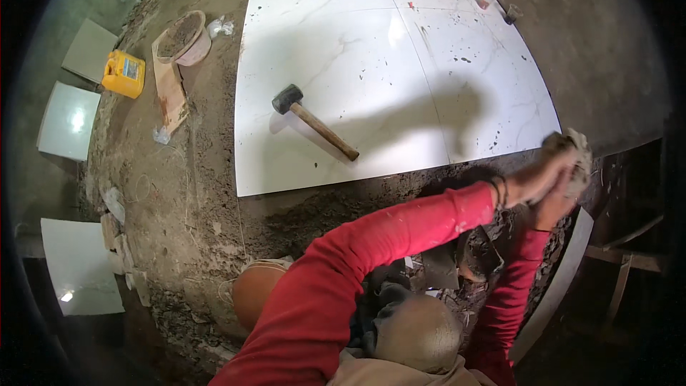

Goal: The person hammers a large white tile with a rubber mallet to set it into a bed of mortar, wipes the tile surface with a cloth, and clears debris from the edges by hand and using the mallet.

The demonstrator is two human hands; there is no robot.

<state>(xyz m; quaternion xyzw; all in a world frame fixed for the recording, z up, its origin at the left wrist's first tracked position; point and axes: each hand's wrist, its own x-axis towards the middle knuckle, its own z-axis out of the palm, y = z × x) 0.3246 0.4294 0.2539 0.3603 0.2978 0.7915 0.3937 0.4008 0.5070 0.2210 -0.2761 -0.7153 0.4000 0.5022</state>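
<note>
Both my red-sleeved arms reach to the right, where my hands meet beside the corner of the white marble-look tiles [321, 50]. My left hand [537, 180], with dark bands at the wrist, is closed on a crumpled grey-beige rag [582, 164]. Just below it, my right hand [554, 206] grips the same rag. The fingers are partly hidden and a little blurred. A mallet [314, 123] with a dark head and wooden handle lies on the tiles, away from my hands.
At left stand a pinkish basin [196, 51] of dark mix, a wooden board [170, 93] and a yellow jerrycan [123, 73]. Loose tiles [71, 121] lean along the left. Rough wet mortar [314, 214] borders the laid tiles. A metal trowel-like blade [440, 266] lies near my knees.
</note>
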